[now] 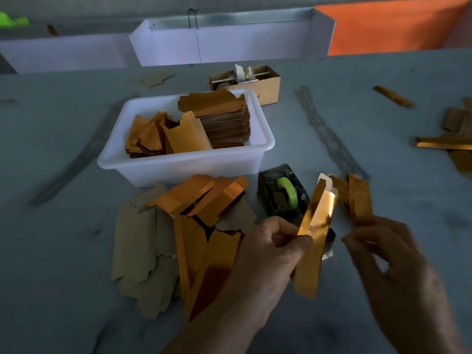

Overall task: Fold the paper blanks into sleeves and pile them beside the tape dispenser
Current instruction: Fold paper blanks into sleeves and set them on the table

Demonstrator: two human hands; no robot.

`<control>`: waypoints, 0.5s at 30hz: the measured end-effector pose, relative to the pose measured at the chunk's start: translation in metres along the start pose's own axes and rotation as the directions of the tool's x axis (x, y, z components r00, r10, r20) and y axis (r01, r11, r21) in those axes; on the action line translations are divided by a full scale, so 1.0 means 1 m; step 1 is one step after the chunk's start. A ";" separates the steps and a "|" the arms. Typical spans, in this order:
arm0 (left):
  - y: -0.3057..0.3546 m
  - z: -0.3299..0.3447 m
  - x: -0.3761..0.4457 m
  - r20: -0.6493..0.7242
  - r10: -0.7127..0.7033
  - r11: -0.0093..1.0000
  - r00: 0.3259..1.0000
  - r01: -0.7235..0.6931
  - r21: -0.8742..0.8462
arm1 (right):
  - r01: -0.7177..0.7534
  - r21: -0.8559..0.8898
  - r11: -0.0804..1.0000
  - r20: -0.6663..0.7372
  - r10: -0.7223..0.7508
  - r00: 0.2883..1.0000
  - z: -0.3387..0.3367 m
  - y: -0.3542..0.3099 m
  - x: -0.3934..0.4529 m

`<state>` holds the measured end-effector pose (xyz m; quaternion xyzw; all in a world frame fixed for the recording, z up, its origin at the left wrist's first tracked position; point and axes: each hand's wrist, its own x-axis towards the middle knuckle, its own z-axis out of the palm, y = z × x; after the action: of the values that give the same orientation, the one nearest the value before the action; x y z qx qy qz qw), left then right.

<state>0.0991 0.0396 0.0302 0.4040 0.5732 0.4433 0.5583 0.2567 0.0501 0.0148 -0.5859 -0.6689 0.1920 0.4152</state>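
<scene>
My left hand (270, 254) pinches a folded gold paper sleeve (316, 233) at its middle and holds it upright over the table, in front of the black tape dispenser (282, 192) with its green tape roll. My right hand (390, 261) hovers just right of the sleeve, fingers loosely curled, holding nothing. A small pile of gold sleeves (357, 195) lies right of the dispenser. Flat blanks (178, 238), gold and grey-brown sides up, lie spread to the left of my left hand.
A white plastic tub (184, 167) behind the blanks holds stacks of more blanks. A small cardboard box (265, 85) stands behind it. Loose gold strips (444, 145) lie at the table's right edge. White trays (229, 44) line the back.
</scene>
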 end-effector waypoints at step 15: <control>0.003 -0.005 -0.007 -0.021 -0.016 0.998 1.000 0.014 -0.068 | 0.038 0.498 0.867 0.264 -0.193 0.945 -0.023 -0.045 0.020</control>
<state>0.0945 0.0340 0.0352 0.3757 0.5668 0.4627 0.5687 0.2470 0.0533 0.0681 -0.3842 -0.6893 0.4162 0.4516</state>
